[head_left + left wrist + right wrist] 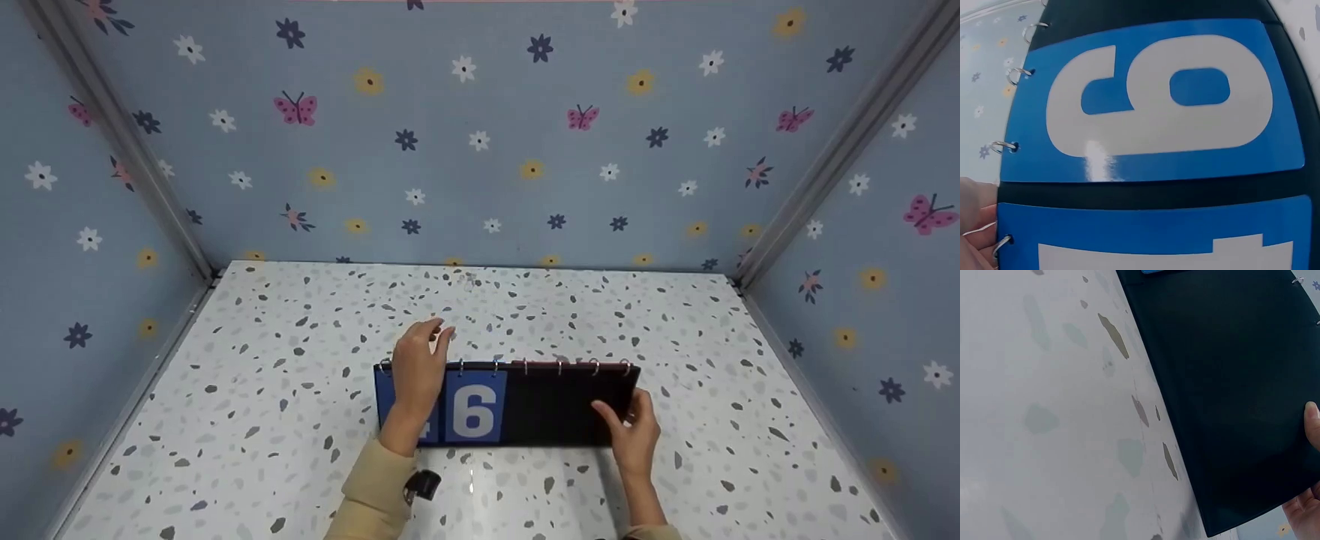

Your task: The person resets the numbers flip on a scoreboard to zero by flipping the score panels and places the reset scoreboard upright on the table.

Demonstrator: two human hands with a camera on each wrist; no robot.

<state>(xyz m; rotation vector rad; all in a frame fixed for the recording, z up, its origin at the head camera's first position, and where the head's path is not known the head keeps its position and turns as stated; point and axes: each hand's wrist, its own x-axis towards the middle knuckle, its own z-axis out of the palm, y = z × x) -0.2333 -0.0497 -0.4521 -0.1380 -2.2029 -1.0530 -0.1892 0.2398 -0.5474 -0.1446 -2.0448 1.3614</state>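
A black tabletop flip scoreboard (555, 409) stands on the speckled table, with metal rings (560, 367) along its top edge. Its left half bears a blue card with a white 6 (474, 411) and, left of that, another blue card (1145, 225) mostly covered by my forearm in the head view. My left hand (418, 367) reaches over the top edge there, thumb and fingers apart, fingertips just beyond the rings. At the right end my right hand (637, 431) grips the board, thumb (1312, 424) on the bare black front and fingers behind it.
The white speckled tabletop (300, 315) spreads all around the board. Blue flowered panels (480, 150) enclose it at the back and both sides, joined by grey corner posts (840, 142). A black strap piece (425, 484) sits at my left cuff.
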